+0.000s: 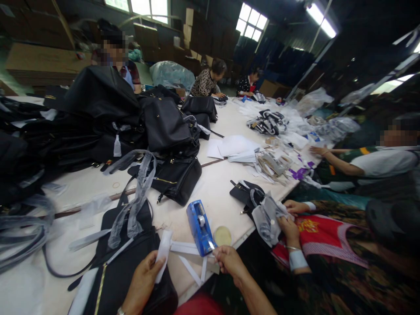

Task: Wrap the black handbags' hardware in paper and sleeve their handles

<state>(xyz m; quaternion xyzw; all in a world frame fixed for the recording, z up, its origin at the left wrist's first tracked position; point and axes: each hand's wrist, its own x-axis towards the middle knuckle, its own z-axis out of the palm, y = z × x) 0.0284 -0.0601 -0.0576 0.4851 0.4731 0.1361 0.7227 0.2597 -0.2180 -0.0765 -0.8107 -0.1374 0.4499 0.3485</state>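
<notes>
My left hand (144, 275) pinches a folded white strip of packing material (163, 253) between thumb and fingers. Below it lies a black bag (131, 267) with a gold zipper, its straps (136, 205) wrapped in clear plastic. At the cutting end of a blue tape dispenser (198, 227), the fingers of my right hand (229, 262) close on the end of the tape (214, 252). Loose white strips (190, 269) lie under and beside the dispenser. A yellowish tape roll (222, 236) rests to its right.
Black bags (167, 124) are heaped on the left of the table (183, 218). White sheets (238, 146) and cardboard pieces (271, 164) lie farther back. Close on my right, a co-worker's hands (288, 223) hold a plastic-wrapped black bag (247, 192). Other people work around the table.
</notes>
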